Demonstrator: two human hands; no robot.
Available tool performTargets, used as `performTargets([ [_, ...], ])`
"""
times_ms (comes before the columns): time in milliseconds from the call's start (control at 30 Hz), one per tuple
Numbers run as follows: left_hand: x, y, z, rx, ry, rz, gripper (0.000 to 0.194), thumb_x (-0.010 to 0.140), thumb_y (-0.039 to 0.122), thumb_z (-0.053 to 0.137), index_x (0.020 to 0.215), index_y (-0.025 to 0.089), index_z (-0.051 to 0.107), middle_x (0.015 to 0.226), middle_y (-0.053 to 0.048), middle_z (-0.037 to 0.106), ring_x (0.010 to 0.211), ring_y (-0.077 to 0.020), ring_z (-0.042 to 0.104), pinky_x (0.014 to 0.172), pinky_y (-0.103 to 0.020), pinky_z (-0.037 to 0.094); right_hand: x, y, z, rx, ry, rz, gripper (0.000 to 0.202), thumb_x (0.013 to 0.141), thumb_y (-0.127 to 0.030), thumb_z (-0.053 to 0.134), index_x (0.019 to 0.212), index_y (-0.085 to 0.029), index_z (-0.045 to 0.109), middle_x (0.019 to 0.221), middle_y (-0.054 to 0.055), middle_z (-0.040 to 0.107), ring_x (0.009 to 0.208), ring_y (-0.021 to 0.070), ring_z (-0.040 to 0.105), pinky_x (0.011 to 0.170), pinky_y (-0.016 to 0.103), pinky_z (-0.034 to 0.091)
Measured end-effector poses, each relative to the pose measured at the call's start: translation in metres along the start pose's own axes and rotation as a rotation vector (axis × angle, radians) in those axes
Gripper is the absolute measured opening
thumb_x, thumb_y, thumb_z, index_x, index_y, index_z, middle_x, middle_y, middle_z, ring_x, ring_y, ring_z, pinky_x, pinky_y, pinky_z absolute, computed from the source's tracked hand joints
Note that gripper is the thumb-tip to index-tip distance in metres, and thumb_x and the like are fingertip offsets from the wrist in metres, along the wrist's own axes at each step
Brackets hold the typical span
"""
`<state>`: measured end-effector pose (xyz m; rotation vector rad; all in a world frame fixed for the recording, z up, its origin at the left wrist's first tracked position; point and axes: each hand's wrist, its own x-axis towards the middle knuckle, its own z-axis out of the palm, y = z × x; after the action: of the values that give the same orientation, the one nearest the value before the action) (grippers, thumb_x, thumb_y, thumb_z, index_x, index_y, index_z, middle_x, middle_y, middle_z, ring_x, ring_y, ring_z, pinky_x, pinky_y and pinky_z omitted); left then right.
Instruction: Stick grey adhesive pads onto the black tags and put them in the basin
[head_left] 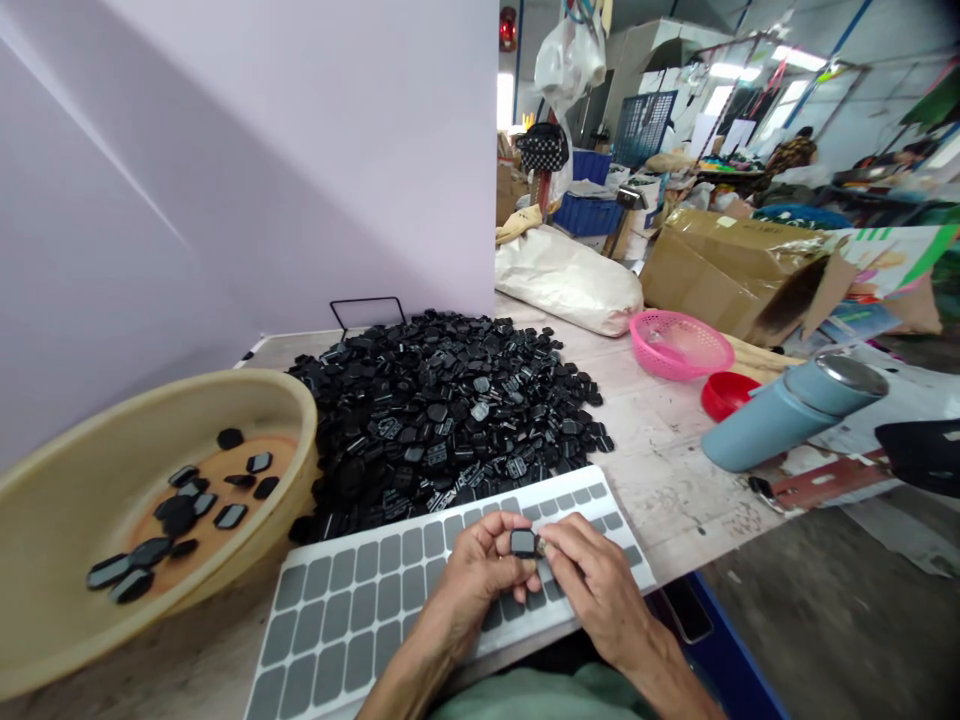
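Observation:
My left hand [484, 565] grips a small black eight-sided plastic piece [523, 543] with a grey face between thumb and fingers. The fingers of my right hand [600, 580] are pinched together at the piece's right edge; a tiny shiny bit shows at their tips, too small to name. Both hands are over a white sheet of grey stickers [352, 600], laid out in rows. Behind the sheet lies a big heap of similar black pieces [450, 410].
At left stands a yellowish plastic basin [292, 420] with several black pieces inside. To the right are a pink basket [679, 345], a red bowl [726, 397] and a blue flask [787, 415] lying on its side. Behind them are a white sack [570, 280] and a cardboard box [727, 270].

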<state>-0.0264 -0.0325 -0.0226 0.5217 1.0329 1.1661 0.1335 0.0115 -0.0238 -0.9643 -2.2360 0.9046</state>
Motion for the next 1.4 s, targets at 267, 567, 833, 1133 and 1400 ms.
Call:
performTargets([
  [267, 0.003, -0.001, -0.004, 0.083, -0.050, 0.025, 0.039, 0.070, 0.028, 0.072, 0.099, 0.011, 0.052, 0.064, -0.003, 0.064, 0.053, -0.0112, 0.057, 0.049, -0.019, 0.042, 0.001, -0.002, -0.003, -0.015, -0.035, 0.019, 0.026, 0.093, -0.016, 0.037, 0.105, -0.024, 0.059, 0.089, 0.002, 0.056, 0.079, 0.0154, 0.055, 0.072, 0.028, 0.045],
  [567, 0.004, 0.005, -0.011, 0.306, 0.030, 0.089, 0.037, 0.076, 0.045, 0.064, 0.091, 0.012, 0.057, 0.057, -0.002, 0.061, 0.045, -0.0097, 0.048, 0.046, -0.020, 0.036, 0.003, -0.003, -0.006, -0.162, -0.085, 0.017, 0.023, 0.093, -0.015, 0.038, 0.097, -0.022, 0.059, 0.085, 0.001, 0.056, 0.076, 0.0148, 0.055, 0.069, 0.027, 0.042],
  [833, -0.005, 0.023, -0.025, 0.927, 0.160, 0.282, 0.017, 0.088, 0.030, 0.047, 0.090, 0.021, 0.061, 0.060, 0.003, 0.053, 0.055, -0.0126, 0.045, 0.053, -0.023, 0.030, 0.030, 0.009, -0.019, -0.484, -0.033, 0.082, 0.022, 0.090, -0.013, 0.040, 0.090, -0.022, 0.060, 0.084, 0.001, 0.059, 0.074, 0.0150, 0.057, 0.066, 0.027, 0.039],
  [1133, 0.000, 0.007, -0.016, 1.528, -0.121, 0.522, 0.025, 0.087, 0.008, 0.030, 0.087, 0.019, 0.052, 0.102, -0.009, 0.062, 0.085, -0.0213, 0.058, 0.084, -0.036, 0.041, 0.054, 0.003, 0.013, -0.624, -0.123, 0.020, 0.017, 0.087, -0.013, 0.042, 0.081, -0.019, 0.056, 0.085, 0.004, 0.059, 0.076, 0.0171, 0.056, 0.061, 0.028, 0.033],
  [1400, 0.001, -0.005, -0.025, 1.490, -0.150, 0.602, 0.035, 0.083, 0.001, 0.032, 0.103, 0.021, 0.053, 0.112, -0.009, 0.058, 0.095, -0.0226, 0.056, 0.093, -0.040, 0.038, 0.062, 0.004, 0.011, -0.515, -0.145, 0.048, 0.015, 0.087, -0.016, 0.044, 0.077, -0.019, 0.056, 0.082, 0.002, 0.060, 0.074, 0.0152, 0.057, 0.065, 0.026, 0.034],
])
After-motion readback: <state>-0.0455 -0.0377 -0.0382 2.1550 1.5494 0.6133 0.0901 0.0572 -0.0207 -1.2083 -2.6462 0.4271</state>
